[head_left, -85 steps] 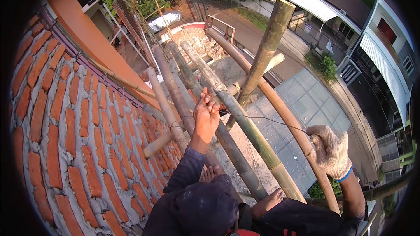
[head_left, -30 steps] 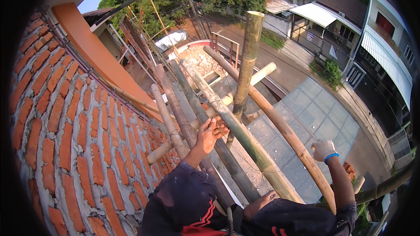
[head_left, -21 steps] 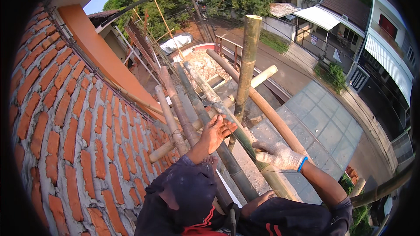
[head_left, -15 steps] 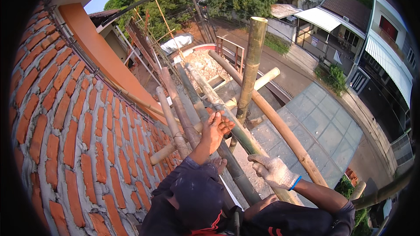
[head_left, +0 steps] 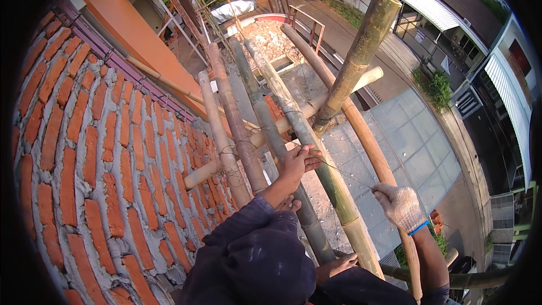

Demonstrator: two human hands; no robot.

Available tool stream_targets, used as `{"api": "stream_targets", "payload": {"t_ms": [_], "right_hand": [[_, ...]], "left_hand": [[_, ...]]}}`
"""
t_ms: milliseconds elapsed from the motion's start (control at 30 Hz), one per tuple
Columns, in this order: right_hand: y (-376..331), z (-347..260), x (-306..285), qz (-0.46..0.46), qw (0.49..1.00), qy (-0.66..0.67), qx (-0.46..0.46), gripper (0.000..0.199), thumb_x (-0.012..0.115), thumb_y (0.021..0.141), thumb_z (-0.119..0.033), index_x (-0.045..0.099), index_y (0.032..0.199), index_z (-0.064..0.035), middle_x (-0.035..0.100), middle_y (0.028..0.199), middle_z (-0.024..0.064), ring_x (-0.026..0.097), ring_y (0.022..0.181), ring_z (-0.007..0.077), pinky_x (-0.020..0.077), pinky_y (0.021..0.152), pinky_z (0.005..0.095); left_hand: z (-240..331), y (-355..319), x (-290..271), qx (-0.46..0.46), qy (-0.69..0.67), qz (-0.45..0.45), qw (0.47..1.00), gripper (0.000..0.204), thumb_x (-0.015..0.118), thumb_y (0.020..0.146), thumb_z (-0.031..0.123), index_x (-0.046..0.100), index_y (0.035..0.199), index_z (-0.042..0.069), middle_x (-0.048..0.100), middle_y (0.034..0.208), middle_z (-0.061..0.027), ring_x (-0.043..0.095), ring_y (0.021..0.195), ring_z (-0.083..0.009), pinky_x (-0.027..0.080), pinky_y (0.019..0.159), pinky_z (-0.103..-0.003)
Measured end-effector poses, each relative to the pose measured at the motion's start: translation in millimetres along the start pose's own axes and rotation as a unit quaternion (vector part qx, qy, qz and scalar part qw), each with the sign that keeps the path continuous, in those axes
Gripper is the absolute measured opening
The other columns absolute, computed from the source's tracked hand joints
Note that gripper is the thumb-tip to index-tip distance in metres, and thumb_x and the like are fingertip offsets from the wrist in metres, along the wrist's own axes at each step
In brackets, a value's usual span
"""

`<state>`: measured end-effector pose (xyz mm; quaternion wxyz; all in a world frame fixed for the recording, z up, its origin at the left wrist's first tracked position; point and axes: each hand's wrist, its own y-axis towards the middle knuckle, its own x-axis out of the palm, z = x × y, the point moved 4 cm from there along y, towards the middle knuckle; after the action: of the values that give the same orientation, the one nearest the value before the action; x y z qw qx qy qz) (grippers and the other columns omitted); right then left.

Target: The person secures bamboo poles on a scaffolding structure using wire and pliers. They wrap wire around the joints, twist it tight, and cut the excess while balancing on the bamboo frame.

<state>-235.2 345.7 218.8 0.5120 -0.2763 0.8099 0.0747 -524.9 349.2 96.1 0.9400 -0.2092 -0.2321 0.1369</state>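
Note:
My bare left hand [head_left: 300,165] rests against a greenish bamboo pole [head_left: 330,183], its fingers curled together at the near end of a thin wire [head_left: 347,173]. That wire stretches rightward, slack-free, to my right hand [head_left: 402,208] in a pale knitted glove with a blue cuff. The gloved fingers pinch the wire's other end beyond the pole. Just ahead, an upright thick bamboo post [head_left: 358,59] leans to the right beside a crossing bamboo pole [head_left: 364,81]. What lies inside my left fingers is partly hidden.
Several lengthwise bamboo poles [head_left: 243,130] run away from me, wire-tied over the crosspiece, with gaps showing a drop below. A brick wall [head_left: 90,158] rises close on the left. Lower right lies a grey panelled roof [head_left: 406,158]. My bare foot [head_left: 337,265] is on the poles.
My right hand has moved right, away from the pole, and the wire now stretches between both hands. My left hand's fingers have closed in and shifted slightly right. The view has tilted.

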Motion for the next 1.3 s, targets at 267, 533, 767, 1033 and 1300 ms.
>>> {"api": "stream_targets", "payload": {"t_ms": [267,533,767,1033,1300], "right_hand": [[-1,13,0,-0.168,0.964,0.153,0.136,0.024,0.063,0.095,-0.025,0.075,0.108,-0.0088,0.069,0.073,0.0151,0.070,0.067,0.0291,0.0540,0.066,0.0399],[13,-5,14,-0.123,0.981,0.116,0.092,0.024,0.064,0.094,-0.017,0.073,0.112,-0.0053,0.074,0.091,0.0187,0.073,0.083,0.0339,0.0557,0.074,0.0404],[21,-46,23,-0.136,0.984,0.001,0.113,0.023,0.065,0.093,-0.021,0.070,0.111,-0.0087,0.071,0.080,0.0148,0.072,0.078,0.0318,0.0552,0.067,0.0434],[54,-68,28,-0.119,0.968,-0.196,0.105,0.012,0.066,0.091,-0.023,0.069,0.097,-0.0133,0.066,0.072,0.0123,0.067,0.066,0.0348,0.0534,0.061,0.0464],[72,-67,47,-0.199,0.945,0.063,0.252,0.028,0.059,0.096,-0.029,0.071,0.105,-0.0060,0.071,0.083,0.0216,0.070,0.082,0.0401,0.0544,0.077,0.0505]], "left_hand": [[-63,16,-3,-0.197,0.003,-0.003,0.980,0.035,0.044,0.110,0.023,0.052,0.131,-0.005,0.067,0.111,-0.0199,0.071,0.103,-0.0326,0.061,0.094,-0.042],[-60,29,-9,-0.162,0.034,-0.051,0.985,0.032,0.050,0.109,0.025,0.060,0.121,-0.003,0.070,0.100,-0.0160,0.073,0.087,-0.0248,0.063,0.081,-0.036],[-74,52,-25,-0.190,0.039,-0.063,0.979,0.029,0.054,0.107,0.023,0.064,0.114,-0.003,0.072,0.092,-0.0139,0.073,0.074,-0.0199,0.064,0.070,-0.033],[-108,87,-33,-0.269,0.056,-0.082,0.958,0.024,0.063,0.102,0.020,0.070,0.099,-0.004,0.068,0.078,-0.0100,0.071,0.063,-0.0207,0.064,0.060,-0.034],[-135,94,-26,-0.251,-0.028,-0.006,0.968,0.025,0.060,0.103,0.018,0.059,0.086,0.000,0.068,0.078,-0.0115,0.071,0.064,-0.0213,0.064,0.061,-0.034]]}}
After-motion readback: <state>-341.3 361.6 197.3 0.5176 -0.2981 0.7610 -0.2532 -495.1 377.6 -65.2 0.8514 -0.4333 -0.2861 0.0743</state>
